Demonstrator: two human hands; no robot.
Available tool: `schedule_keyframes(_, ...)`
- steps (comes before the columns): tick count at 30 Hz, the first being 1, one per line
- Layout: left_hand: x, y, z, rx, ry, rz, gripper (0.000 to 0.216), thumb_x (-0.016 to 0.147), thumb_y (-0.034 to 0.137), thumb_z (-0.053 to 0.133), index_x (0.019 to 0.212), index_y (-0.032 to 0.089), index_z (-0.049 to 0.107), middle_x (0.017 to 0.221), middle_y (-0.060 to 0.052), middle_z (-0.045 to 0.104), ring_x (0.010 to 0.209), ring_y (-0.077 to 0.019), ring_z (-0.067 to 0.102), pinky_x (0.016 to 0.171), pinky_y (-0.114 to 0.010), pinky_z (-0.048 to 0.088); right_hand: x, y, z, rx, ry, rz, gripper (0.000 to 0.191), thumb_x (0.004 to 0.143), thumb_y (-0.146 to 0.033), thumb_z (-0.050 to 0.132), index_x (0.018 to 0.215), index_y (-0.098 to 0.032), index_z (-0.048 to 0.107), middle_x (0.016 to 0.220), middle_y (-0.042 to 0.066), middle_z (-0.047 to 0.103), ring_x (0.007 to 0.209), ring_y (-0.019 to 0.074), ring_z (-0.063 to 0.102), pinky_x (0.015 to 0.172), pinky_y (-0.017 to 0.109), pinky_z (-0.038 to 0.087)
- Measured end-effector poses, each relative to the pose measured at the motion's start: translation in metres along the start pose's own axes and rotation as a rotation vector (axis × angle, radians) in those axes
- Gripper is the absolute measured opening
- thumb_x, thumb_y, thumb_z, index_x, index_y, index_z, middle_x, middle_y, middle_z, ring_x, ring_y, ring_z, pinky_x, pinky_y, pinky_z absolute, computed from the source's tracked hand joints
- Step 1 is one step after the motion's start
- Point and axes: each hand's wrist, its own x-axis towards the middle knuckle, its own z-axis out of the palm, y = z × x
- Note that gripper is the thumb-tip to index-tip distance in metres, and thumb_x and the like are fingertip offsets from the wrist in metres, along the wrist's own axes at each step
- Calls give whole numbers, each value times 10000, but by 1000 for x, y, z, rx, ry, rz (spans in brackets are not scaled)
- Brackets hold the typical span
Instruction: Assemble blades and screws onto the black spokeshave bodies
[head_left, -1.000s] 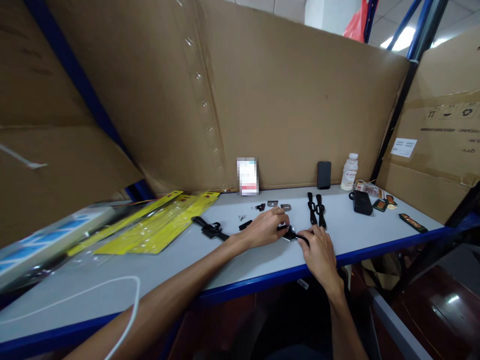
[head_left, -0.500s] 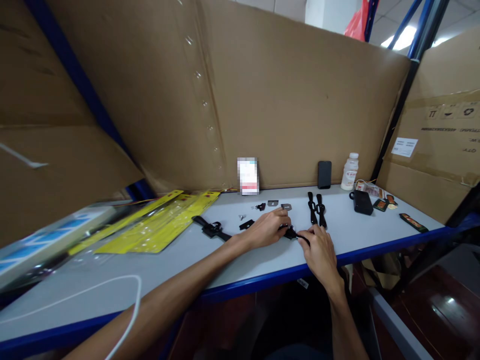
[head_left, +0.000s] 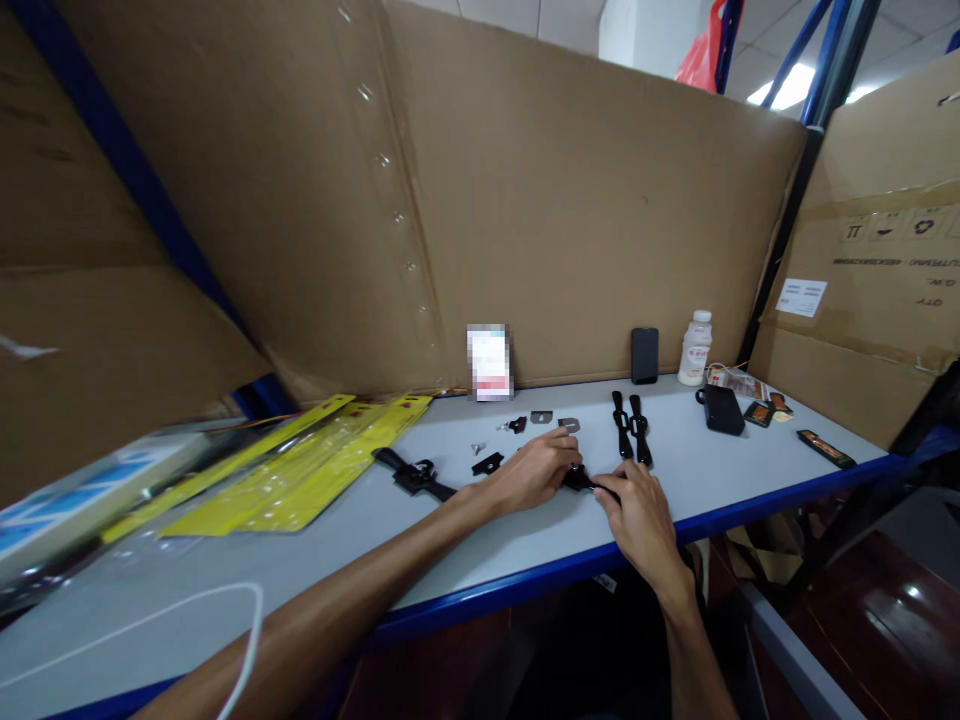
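Note:
Both my hands meet over a small black plastic part (head_left: 581, 480) on the grey table (head_left: 480, 540). My left hand (head_left: 529, 468) has its fingers curled and pinches the part's left end. My right hand (head_left: 637, 510) grips the part's right end with closed fingers. Just behind them lie two black straps (head_left: 630, 425) side by side. To the left rests another black assembled piece (head_left: 411, 472), with a small black clip (head_left: 487, 464) and a few small metal plates (head_left: 553, 420) nearby.
Yellow packaging cards (head_left: 300, 470) fan out at left. A phone (head_left: 644, 354), a white bottle (head_left: 694, 348), a black pouch (head_left: 723, 408) and small packets (head_left: 825, 447) sit at back right. Cardboard sheets (head_left: 570, 220) wall the table. A white cable (head_left: 195, 610) loops near the front.
The view has shifted slightly, so everything sits a little lower and to the left. My hands stay together on the black part, with my fingers only slightly adjusted.

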Motion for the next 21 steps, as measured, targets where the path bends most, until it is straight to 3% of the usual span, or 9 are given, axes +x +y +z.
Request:
schedule_keyframes(14, 1, 2, 0, -7, 26, -8, 268, 912, 63, 480, 956, 186, 714, 929, -66, 655, 936, -213, 591, 836, -342, 499, -9, 1, -13, 1, -14, 20, 235, 966, -275, 574, 1125, -273, 747, 1079, 58, 667, 1057, 222, 595, 937, 314, 410)
schedule_keyframes(18, 3, -3, -8, 71, 132, -44, 268, 942, 133, 493, 1095, 191, 706, 1002, -83, 654, 974, -219, 598, 870, -370, 508, -24, 5, -24, 0, -50, 43, 199, 948, -245, 582, 1080, -254, 731, 1060, 47, 671, 1031, 213, 625, 903, 290, 423)
schedule_keyframes(21, 1, -19, -24, 191, 246, -174, 285, 929, 102, 457, 1001, 186, 720, 960, -87, 653, 925, -216, 596, 820, -352, 504, -29, 4, -27, -26, -48, 66, 184, 949, -249, 570, 1069, -249, 710, 1039, 42, 680, 988, 209, 648, 864, 283, 430)
